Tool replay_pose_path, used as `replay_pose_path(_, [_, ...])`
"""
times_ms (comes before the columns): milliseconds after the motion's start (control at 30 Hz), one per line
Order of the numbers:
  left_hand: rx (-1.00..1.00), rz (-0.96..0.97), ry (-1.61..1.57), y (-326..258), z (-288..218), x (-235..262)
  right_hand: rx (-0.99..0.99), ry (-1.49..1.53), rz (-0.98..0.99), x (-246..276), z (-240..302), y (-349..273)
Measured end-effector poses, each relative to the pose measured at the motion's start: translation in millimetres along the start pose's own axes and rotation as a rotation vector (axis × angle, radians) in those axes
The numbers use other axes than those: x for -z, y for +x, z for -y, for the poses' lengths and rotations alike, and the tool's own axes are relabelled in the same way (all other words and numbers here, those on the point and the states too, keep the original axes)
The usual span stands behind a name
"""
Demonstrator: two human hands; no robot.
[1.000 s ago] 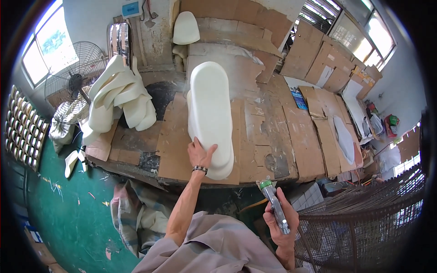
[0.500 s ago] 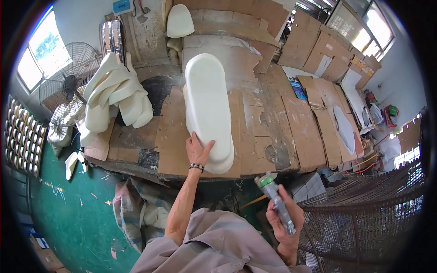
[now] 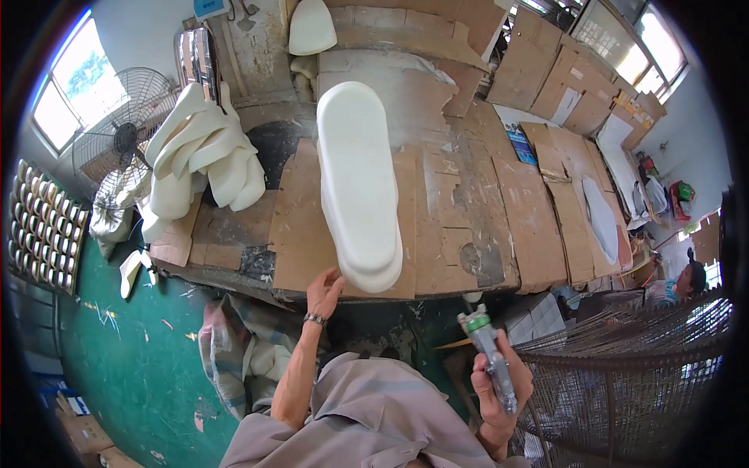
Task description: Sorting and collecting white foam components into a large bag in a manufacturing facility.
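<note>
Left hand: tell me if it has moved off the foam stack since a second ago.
Yes. The left hand lay on the near end of the foam stack; it has slid back toward the person to the workbench edge.

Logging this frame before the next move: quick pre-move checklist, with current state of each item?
1. Left hand on the bench edge beside the foam pad: ok, though actual contact with the pad cannot be told.
2. Right hand gripping the spray gun: ok, fingers wrapped round it.
3. Gun aimed at the pad: not ok, it is held low, below the bench.
4. Pad flat on the cardboard: ok; its near end reaches the bench edge.
5. Trigger state: cannot tell.
6. Foam pile apart from the pad: ok.
</note>
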State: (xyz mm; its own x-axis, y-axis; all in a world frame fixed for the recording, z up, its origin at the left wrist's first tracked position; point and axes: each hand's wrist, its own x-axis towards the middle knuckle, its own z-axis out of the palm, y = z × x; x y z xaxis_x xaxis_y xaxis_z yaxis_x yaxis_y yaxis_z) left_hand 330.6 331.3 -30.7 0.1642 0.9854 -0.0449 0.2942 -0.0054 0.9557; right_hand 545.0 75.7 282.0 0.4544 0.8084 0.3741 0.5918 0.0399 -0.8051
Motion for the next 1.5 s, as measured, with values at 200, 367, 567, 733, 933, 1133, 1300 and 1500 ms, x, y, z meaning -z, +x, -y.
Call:
replay_pose_path(200, [0.333,0.129,0.287,-76.3,115.0,21.1,0.014,-0.029,0.102,16.0,-12.0,-7.6])
replay_pose_path(367, [0.857,0.351,0.434,-161.3,229.3,49.0,0.04,0.021,0.207,29.8,-13.7,-7.2])
replay_pose_path(567, [1.069,0.224,0.318,-229.1,221.6,65.8,-0.012,0.006,0.163,48.8,-33.2,-25.7])
replay_pose_path(733, [1.106,0.071,0.061,-239.0,226.0,70.1,-0.014,0.035,0.226,61.8,-39.8,-33.6])
replay_pose_path(933, [0.737,0.023,-0.088,-177.9,189.2,41.5,-0.031,0.053,0.244,78.1,-53.6,-47.7])
replay_pose_path(1133, [0.48,-0.049,-0.415,-99.6,48.5,-11.4,-0.062,0.078,0.279,93.9,-68.7,-64.0])
replay_pose_path(1300, [0.328,-0.125,-0.628,-50.4,-10.5,-31.5,-0.103,0.104,0.371,111.5,-73.2,-69.4])
replay_pose_path(1500, [0.382,-0.262,-0.599,-15.9,-51.0,-52.8,-0.149,0.051,0.314,121.2,-82.2,-74.9])
